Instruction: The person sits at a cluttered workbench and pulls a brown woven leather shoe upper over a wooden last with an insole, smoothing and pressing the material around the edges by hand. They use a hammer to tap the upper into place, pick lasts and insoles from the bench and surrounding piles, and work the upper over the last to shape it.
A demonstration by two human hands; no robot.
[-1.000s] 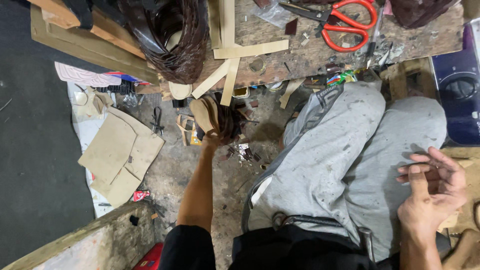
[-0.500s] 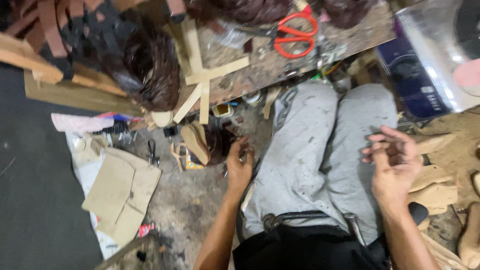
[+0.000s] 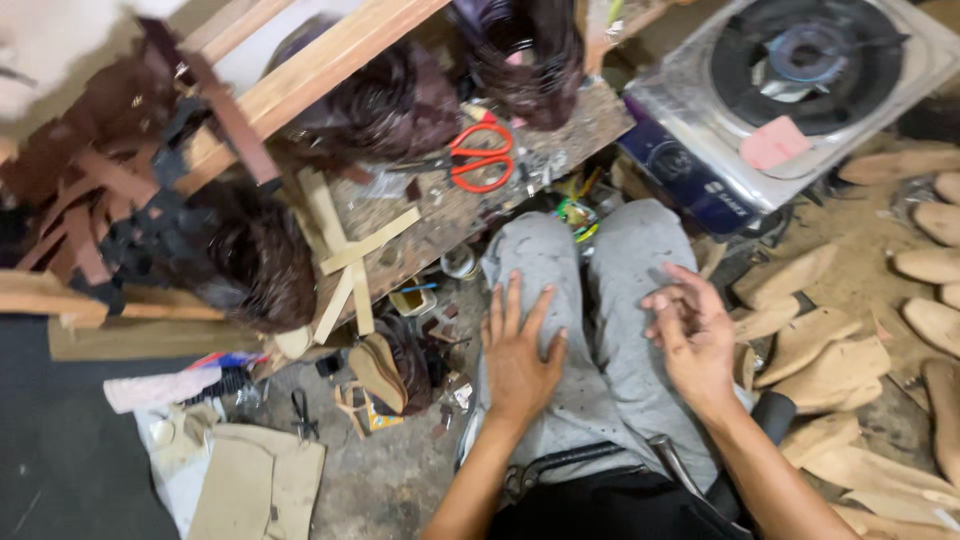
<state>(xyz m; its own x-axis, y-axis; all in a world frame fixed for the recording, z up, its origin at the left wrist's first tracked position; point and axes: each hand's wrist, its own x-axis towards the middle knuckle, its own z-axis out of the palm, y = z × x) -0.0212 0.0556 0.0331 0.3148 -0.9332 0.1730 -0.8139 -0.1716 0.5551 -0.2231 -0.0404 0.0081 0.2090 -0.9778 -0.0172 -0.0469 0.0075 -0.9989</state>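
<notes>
My left hand [image 3: 518,355] lies flat on my left thigh, fingers spread over the grey trousers [image 3: 590,300], holding nothing. My right hand [image 3: 690,335] hovers above my right thigh, palm turned up and fingers loosely curled; nothing shows in it. A tan shoe sole piece with dark straps [image 3: 385,372] lies on the floor just left of my left hand. Red-handled scissors [image 3: 478,160] rest on the low wooden bench [image 3: 440,215] ahead of my knees.
A single-burner gas stove [image 3: 800,90] stands at upper right. Several wooden shoe lasts [image 3: 800,340] lie on the floor to the right. Dark strap bundles [image 3: 250,260] hang off the bench at left. Tan cut pieces [image 3: 255,485] and small pliers [image 3: 300,412] lie lower left.
My left hand has come back from the shoe piece on the floor and settled flat on my thigh. The view has swung right, bringing the stove and lasts into sight.
</notes>
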